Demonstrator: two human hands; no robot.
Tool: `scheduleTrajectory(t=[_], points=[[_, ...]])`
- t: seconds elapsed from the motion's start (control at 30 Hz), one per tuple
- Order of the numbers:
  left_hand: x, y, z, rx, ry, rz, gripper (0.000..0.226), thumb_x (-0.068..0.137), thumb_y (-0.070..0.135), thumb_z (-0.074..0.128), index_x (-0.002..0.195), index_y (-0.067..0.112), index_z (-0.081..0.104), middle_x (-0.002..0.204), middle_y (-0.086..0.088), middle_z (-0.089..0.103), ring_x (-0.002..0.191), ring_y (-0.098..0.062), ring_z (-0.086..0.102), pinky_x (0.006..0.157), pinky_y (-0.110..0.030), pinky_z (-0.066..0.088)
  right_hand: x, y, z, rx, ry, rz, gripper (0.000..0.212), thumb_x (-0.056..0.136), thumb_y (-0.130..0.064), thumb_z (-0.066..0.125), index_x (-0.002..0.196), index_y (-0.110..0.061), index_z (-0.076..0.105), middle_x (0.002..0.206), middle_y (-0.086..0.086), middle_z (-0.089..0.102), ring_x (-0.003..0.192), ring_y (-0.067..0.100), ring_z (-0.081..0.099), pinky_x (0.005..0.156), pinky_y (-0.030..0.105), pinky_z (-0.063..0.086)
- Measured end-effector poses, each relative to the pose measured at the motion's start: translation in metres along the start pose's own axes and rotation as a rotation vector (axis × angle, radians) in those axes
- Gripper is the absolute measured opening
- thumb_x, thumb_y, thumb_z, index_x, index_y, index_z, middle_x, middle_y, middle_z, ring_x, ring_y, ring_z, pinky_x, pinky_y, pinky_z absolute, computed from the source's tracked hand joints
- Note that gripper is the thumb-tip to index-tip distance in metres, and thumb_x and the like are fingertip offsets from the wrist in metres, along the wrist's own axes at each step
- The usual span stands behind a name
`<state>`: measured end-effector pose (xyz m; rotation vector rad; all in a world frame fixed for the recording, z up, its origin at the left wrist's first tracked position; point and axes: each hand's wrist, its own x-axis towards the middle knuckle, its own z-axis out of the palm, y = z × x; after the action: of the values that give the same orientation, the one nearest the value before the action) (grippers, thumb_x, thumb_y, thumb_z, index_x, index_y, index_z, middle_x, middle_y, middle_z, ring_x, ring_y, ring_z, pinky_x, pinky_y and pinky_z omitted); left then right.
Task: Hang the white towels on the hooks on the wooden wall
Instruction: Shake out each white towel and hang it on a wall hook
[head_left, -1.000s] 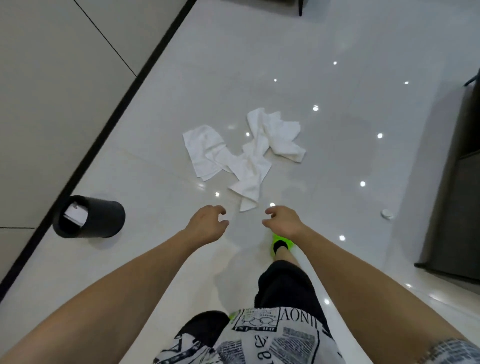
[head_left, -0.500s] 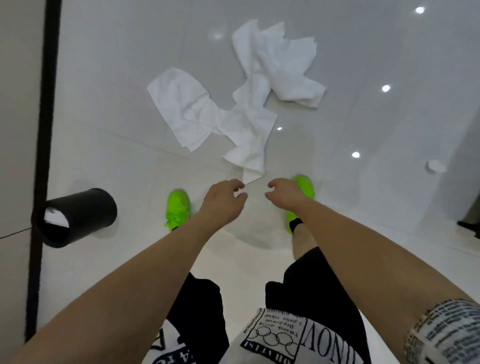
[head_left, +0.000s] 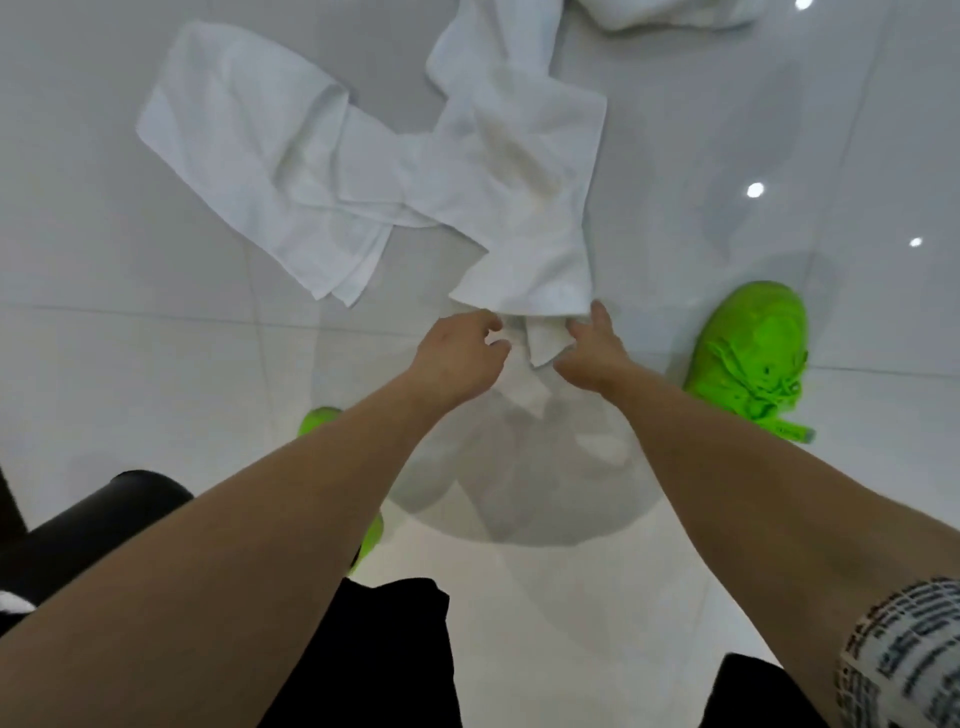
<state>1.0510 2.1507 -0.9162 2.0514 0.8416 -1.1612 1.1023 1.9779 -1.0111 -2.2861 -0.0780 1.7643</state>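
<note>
Several white towels lie crumpled on the glossy white floor. A folded towel (head_left: 249, 156) is at the left, a long middle towel (head_left: 519, 182) overlaps it, and a third towel (head_left: 665, 13) is cut off at the top edge. My left hand (head_left: 457, 358) and my right hand (head_left: 592, 353) are both at the near end of the middle towel. The left hand's finger and thumb pinch its corner. The right hand's fingers curl into the fold beside it, thumb raised. No hooks or wooden wall are in view.
A black cylindrical bin (head_left: 93, 519) lies on its side at the lower left, partly behind my left forearm. My bright green shoes stand on the floor, the right shoe (head_left: 753, 353) beside the towels and the left shoe (head_left: 317, 421) under my left arm.
I have bent down closer to the towels. Both hands have moved forward from above the floor to the near end of the middle towel and taken hold of it.
</note>
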Motion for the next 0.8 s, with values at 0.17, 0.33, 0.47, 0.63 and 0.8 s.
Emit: scheduleTrajectory(t=[0.17,0.33,0.47,0.63,0.8], points=[[-0.032,0.003,0.006,0.063,-0.058,-0.046,0.04,0.095,0.035,0.055,0.132,0.019,0.059,0.133,-0.004,0.06,0.124,-0.023,0.052,0.104,-0.031,0.039,-0.042,-0.014,-0.013,0.305,0.255,0.011,0.038,0.088,-0.014,0.064,0.125,-0.008,0.065,0.134,0.006,0.061,0.123,0.025,0.056,0.102,0.026,0.041],[-0.117,0.066,-0.031,0.115,-0.051,0.024,0.04,0.094,0.033,0.055,0.131,0.018,0.059,0.133,-0.006,0.06,0.125,-0.024,0.051,0.104,-0.03,0.037,-0.155,-0.036,-0.09,0.62,0.441,0.005,0.011,0.081,-0.016,0.07,0.083,-0.017,0.081,0.084,0.0,0.077,0.08,0.013,0.07,0.073,0.022,0.053],[-0.198,0.158,-0.084,0.173,0.023,0.101,0.049,0.093,0.033,0.057,0.139,0.016,0.05,0.136,-0.007,0.056,0.126,-0.025,0.05,0.104,-0.034,0.037,-0.258,-0.043,-0.174,0.781,0.431,-0.093,0.014,0.08,-0.012,0.071,0.072,-0.022,0.076,0.072,-0.008,0.073,0.066,0.006,0.065,0.058,0.018,0.046],[-0.284,0.323,-0.154,0.215,0.168,0.325,0.049,0.088,0.029,0.065,0.133,0.015,0.052,0.124,-0.008,0.062,0.116,-0.028,0.056,0.091,-0.034,0.045,-0.39,-0.024,-0.307,0.941,0.366,-0.231,0.026,0.072,0.001,0.078,0.075,-0.023,0.069,0.069,-0.005,0.062,0.064,0.01,0.06,0.067,0.03,0.054],[-0.354,0.49,-0.193,0.355,0.282,0.541,0.014,0.092,0.025,0.059,0.098,0.017,0.069,0.093,-0.004,0.067,0.096,-0.028,0.061,0.072,-0.029,0.042,-0.51,0.042,-0.453,0.997,0.406,-0.303,0.037,0.061,-0.004,0.09,0.089,-0.014,0.069,0.084,0.007,0.067,0.073,0.021,0.067,0.067,0.036,0.057]])
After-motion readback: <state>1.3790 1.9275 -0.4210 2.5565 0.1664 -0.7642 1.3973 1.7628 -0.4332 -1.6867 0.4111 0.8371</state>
